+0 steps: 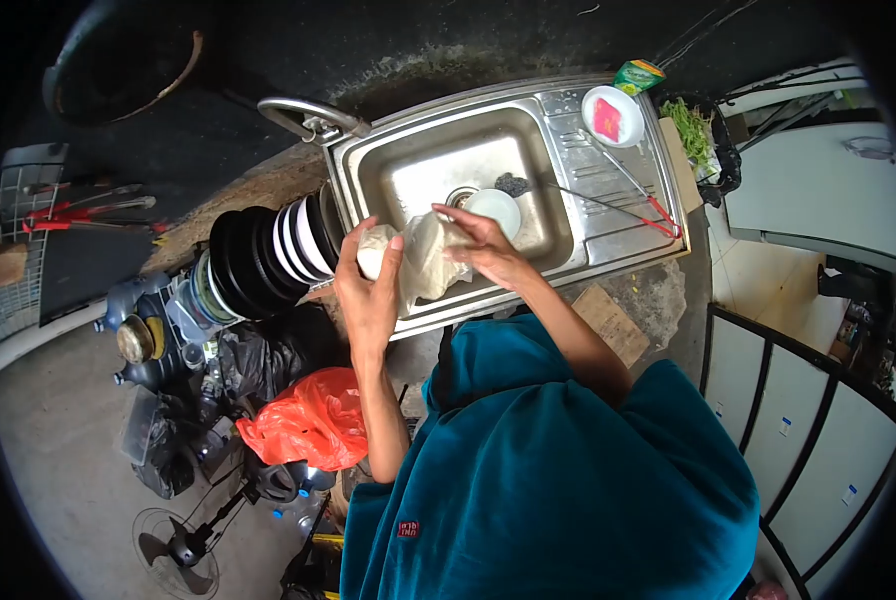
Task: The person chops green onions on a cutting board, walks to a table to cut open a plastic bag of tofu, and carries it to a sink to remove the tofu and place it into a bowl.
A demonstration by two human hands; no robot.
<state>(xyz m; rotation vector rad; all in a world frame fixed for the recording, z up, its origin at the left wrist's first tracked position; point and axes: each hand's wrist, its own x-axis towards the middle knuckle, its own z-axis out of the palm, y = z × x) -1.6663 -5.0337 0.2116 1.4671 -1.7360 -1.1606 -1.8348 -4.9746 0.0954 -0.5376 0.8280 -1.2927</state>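
Note:
Over the near edge of the sink (388, 180), my left hand (366, 300) is closed around a whitish rounded bundle (374, 252), with its thumb pressed along the side. A crumpled translucent plastic bag (430, 258) spreads from it toward my right hand (490, 252). The fingers of that hand grip the bag's right part. What the bundle contains is hidden by its wrapping. Just beyond my right hand, a white bowl (498, 208) lies in the basin by the drain, with a dark scouring pad (512, 184) next to it.
A faucet (313, 108) rises at the back left. On the drainboard are a white bowl (623, 104) with a pink sponge (607, 119) and a red-handled utensil (660, 218). Stacked pans (243, 262) stand left of the sink. A red plastic bag (313, 420) and a fan (183, 545) are below.

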